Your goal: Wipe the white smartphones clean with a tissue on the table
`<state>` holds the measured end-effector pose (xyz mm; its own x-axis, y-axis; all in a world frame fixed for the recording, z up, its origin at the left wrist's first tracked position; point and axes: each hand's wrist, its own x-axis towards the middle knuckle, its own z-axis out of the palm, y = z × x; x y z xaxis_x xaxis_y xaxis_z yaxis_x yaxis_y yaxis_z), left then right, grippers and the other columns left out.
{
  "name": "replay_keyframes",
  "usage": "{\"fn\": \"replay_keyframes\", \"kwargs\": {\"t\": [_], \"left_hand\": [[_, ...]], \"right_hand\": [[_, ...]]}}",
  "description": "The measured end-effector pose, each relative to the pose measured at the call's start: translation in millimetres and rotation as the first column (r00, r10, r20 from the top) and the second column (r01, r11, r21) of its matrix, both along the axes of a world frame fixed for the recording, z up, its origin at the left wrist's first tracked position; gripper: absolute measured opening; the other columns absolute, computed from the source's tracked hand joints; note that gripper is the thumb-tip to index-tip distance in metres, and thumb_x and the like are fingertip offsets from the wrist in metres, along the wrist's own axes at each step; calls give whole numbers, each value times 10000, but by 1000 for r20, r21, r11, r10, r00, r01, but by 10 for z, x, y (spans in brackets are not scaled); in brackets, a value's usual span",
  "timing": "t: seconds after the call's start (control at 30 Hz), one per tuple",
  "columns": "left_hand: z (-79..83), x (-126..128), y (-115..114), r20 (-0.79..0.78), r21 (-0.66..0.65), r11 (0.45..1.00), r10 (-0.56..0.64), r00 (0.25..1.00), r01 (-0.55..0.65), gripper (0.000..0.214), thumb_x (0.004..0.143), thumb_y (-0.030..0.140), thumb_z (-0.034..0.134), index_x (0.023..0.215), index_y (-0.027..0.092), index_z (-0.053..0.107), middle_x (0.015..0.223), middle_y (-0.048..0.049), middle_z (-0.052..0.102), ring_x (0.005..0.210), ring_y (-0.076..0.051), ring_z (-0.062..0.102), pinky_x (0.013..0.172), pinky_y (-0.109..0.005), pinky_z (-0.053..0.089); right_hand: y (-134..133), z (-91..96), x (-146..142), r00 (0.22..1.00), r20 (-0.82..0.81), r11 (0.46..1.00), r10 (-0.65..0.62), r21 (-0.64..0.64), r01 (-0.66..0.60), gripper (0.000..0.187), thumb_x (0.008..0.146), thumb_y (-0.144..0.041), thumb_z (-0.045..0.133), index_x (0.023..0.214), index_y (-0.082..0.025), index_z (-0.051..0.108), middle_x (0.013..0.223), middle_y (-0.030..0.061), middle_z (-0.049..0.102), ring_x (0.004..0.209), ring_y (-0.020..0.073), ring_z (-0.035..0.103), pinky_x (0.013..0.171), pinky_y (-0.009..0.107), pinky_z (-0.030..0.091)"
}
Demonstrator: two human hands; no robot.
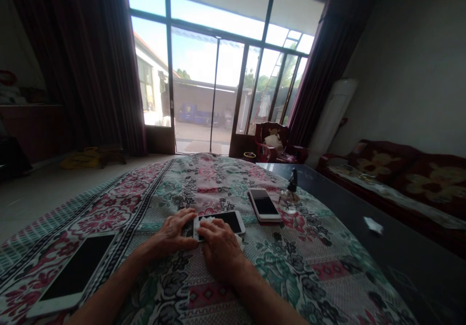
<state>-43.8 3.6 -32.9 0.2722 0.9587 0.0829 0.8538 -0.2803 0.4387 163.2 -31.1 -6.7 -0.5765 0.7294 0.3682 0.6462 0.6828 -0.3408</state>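
A white smartphone [231, 220] with a dark screen lies crosswise on the patterned cloth. My left hand [175, 230] grips its left end, thumb at the near edge and fingers at the far edge. Under the fingers of my right hand [223, 247] a white tissue [206, 219] is pressed against the screen, and the palm hides part of the phone. Another pale bit shows beside the right palm. To the right lies a second white smartphone [264, 203], screen up. Close to it stands a small clear glass bottle [289, 201] with a black spray top.
A large white tablet [74, 271] lies at the left on the floral tablecloth [284, 266]. A crumpled white tissue [373, 225] rests on the dark glossy table [349, 213] at the right. Beyond are a red sofa [382, 169], an armchair [276, 143] and glass doors.
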Motion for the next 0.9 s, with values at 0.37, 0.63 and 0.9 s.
{"fn": "replay_keyframes", "kwargs": {"t": [0.37,0.63,0.9], "left_hand": [[147,12,-93,21,-57,998,-17,1000,18,771,688,526,641,1373,214,469,1538,-87,351,1433,-305,258,1166,-424,211],[83,3,-60,20,-23,999,-25,1000,25,742,684,513,654,1352,238,486,1525,-81,377,1421,-312,283,1156,-439,224],[56,-12,-35,5,-16,999,-30,1000,30,737,693,500,658,1350,213,484,1525,-90,372,1418,-307,289,1157,-428,235]], "right_hand": [[312,-31,309,925,-29,925,-379,33,380,388,818,-80,450,1098,-188,695,1228,44,648,1149,207,514,1021,307,363],[181,-63,170,967,21,966,-254,46,253,446,815,-91,467,1213,-192,640,1277,51,618,1168,215,486,1019,329,372],[22,-33,21,999,-23,998,-42,41,43,324,808,-108,505,1051,-218,689,1134,18,673,1048,182,517,967,293,399]]}}
